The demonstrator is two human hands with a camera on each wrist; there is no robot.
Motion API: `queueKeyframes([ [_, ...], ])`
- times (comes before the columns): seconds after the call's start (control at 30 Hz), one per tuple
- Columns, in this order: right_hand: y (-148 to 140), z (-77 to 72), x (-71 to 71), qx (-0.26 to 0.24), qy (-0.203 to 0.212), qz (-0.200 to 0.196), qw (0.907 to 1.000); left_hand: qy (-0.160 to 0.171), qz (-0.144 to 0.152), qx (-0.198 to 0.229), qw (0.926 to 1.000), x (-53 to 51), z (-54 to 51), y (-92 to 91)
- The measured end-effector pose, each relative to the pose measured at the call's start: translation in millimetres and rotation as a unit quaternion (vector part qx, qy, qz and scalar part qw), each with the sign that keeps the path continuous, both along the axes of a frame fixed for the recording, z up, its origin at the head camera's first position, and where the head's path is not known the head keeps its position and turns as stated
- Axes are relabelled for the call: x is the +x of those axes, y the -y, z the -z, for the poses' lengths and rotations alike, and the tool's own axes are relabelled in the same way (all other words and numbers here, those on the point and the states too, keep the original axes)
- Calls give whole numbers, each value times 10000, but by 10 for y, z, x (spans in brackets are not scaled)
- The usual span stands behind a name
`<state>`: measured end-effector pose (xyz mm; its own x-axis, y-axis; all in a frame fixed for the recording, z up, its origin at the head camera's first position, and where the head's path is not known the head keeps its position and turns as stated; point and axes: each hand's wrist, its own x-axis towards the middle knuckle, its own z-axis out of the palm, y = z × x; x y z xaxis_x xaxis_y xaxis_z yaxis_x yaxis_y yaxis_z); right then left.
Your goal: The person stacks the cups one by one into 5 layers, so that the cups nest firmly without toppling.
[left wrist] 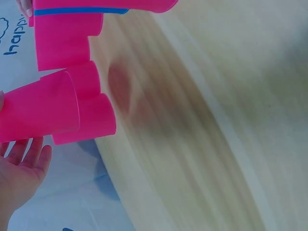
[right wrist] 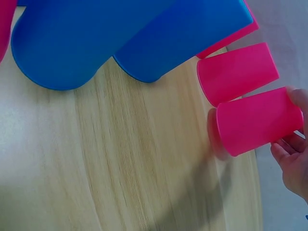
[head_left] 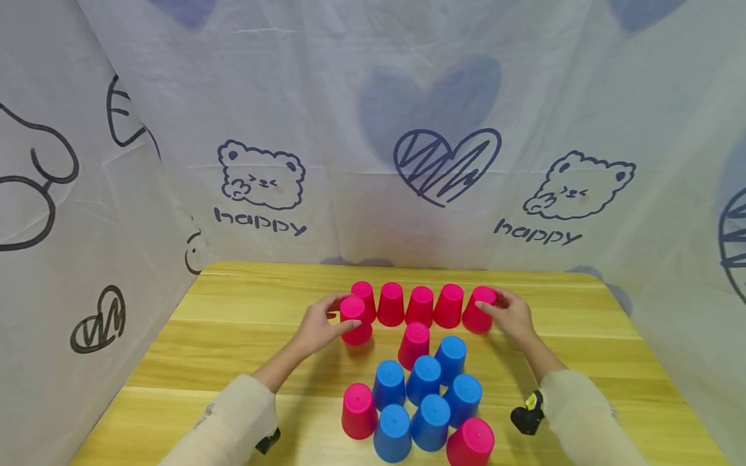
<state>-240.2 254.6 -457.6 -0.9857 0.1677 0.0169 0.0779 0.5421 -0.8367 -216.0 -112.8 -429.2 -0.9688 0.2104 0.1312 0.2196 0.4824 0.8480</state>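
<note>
My left hand [head_left: 322, 325] grips an upside-down pink cup [head_left: 354, 318] between thumb and fingers. That cup is in front of the leftmost pink cup [head_left: 362, 292] of a row. In the left wrist view, the held cup [left wrist: 41, 106] partly covers the cups behind it. At the row's right end, my right hand [head_left: 513, 316] holds another upside-down pink cup [head_left: 478, 314] near its closed top. The right wrist view shows this cup [right wrist: 260, 122] beside its neighbour [right wrist: 238, 72]. I cannot tell whether either held cup touches the table.
Between the hands stand pink cups [head_left: 420, 307] in a row, with one pink cup [head_left: 414, 346] in front. Several blue cups [head_left: 430, 422] cluster nearer, flanked by pink cups [head_left: 359, 411] left and right [head_left: 471, 443]. A printed cloth [head_left: 361, 213] hangs behind the wooden table [head_left: 233, 349].
</note>
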Motion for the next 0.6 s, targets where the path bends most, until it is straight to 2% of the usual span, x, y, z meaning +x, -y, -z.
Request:
queueKeyframes([
  [0.17,16,15,-13,19,-34,149,9999,16,-45,-30,10000,-36,-85,30],
  [0.6,59,53,-24,-111,31,262,9996,-373,241,-56,9990,-127,-279,-2],
])
